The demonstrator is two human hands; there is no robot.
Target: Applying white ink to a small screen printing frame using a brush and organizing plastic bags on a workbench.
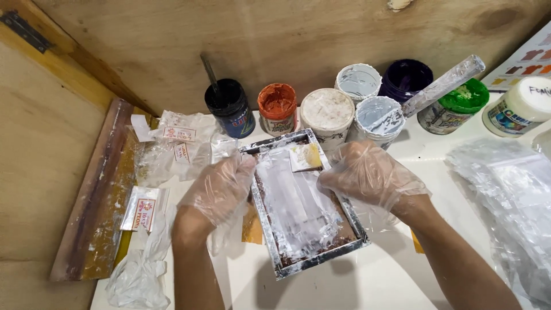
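Both forearms reach up from the bottom edge, each hand in a thin clear glove: the left hand [221,186] curls its fingers against the left rim of a small metal-framed screen [303,201], the right hand [367,172] likewise grips its right rim. Smeared white (with brown residue), the screen lies on the white table [379,275] just before a row of open paint jars [327,112].

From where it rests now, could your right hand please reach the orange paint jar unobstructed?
Probably yes: the right hand rests on the screen frame, and the orange paint jar stands open just beyond the frame's far edge, with nothing between.
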